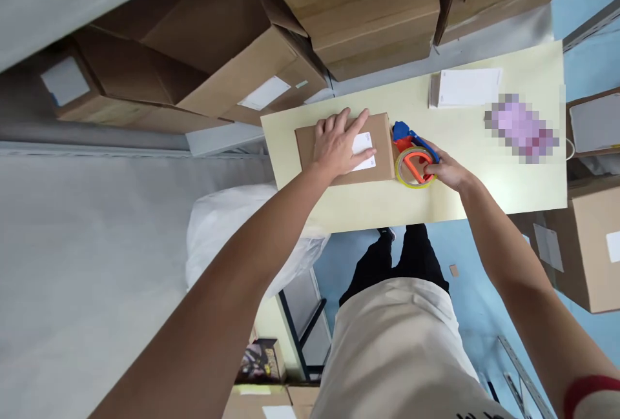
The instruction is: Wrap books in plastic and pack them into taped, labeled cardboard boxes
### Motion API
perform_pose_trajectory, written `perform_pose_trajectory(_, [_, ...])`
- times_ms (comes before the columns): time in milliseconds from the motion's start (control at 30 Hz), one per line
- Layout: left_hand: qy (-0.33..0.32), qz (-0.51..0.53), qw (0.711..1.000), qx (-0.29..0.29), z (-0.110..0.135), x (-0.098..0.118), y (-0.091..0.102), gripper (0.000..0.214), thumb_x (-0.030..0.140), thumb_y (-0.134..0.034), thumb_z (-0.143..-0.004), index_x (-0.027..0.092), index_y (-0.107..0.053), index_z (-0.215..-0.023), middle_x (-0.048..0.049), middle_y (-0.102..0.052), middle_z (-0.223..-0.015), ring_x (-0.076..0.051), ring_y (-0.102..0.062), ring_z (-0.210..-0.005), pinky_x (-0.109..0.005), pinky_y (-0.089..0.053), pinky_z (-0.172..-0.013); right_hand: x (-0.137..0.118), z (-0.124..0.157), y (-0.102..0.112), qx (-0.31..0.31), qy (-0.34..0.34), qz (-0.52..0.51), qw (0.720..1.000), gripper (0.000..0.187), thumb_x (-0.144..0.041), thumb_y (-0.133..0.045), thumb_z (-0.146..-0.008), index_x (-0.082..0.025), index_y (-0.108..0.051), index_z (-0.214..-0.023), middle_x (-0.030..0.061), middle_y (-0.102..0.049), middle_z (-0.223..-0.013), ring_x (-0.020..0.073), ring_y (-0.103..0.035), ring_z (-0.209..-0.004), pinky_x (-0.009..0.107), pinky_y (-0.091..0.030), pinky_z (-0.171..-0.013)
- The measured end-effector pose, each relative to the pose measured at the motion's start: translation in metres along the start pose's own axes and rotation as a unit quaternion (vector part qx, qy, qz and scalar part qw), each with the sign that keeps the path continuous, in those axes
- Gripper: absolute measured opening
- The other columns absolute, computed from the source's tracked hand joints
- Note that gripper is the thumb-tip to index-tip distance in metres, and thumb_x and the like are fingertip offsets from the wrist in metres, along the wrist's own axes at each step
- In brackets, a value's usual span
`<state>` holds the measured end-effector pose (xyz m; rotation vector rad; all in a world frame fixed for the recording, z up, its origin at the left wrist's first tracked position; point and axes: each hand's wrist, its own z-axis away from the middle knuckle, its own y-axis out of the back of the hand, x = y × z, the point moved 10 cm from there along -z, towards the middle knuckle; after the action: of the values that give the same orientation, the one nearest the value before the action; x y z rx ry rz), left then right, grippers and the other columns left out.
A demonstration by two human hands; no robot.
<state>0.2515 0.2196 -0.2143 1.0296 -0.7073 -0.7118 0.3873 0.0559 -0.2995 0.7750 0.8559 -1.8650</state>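
Note:
A closed brown cardboard box (378, 170) with a white label (362, 143) on its top lies on the pale yellow table (489, 180). My left hand (336, 144) rests flat on the box with its fingers spread, partly covering the label. At the box's right end, my right hand (446, 167) grips a tape dispenser (417, 159) with a blue and orange frame and a roll of clear yellowish tape. The dispenser's head is close against the box end; whether tape is stuck to the box I cannot tell.
A stack of white cards (469, 87) and a blurred pinkish-purple item (523, 127) lie farther right on the table. Large cardboard boxes (378, 19) line the shelf behind. A white plastic bag (227, 225) hangs at the left, and another carton (593, 245) stands at the right.

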Motion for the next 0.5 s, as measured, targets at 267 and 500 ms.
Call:
perform_pose_trajectory(267, [0.025,-0.007,0.999,-0.018,0.002,-0.003,-0.001,0.09,0.062,-0.056,-0.085,0.029,-0.018,-0.159,-0.0142,-0.031,-0.16,-0.042,-0.033,-0.138,-0.053,-0.019,-0.113,0.069,0.075,-0.019,0.006,-0.014,0.016,1.0,0.093,-0.012,-0.066,-0.058,-0.029,-0.044,-0.147,0.0045,-0.067,-0.129,0.0281,-0.065,-0.111,0.045,-0.054,-0.098])
perform_pose_trajectory(500, [0.09,0.003,0.996,-0.03,-0.002,-0.011,-0.005,0.096,0.068,-0.049,-0.086,0.029,-0.002,-0.16,-0.014,-0.025,-0.163,-0.044,-0.029,-0.142,-0.057,-0.02,-0.114,0.105,0.095,-0.061,0.086,0.009,0.005,0.996,0.096,-0.016,-0.058,-0.063,-0.026,-0.028,-0.154,0.0085,-0.057,-0.141,0.0278,-0.06,-0.122,0.048,-0.047,-0.108])
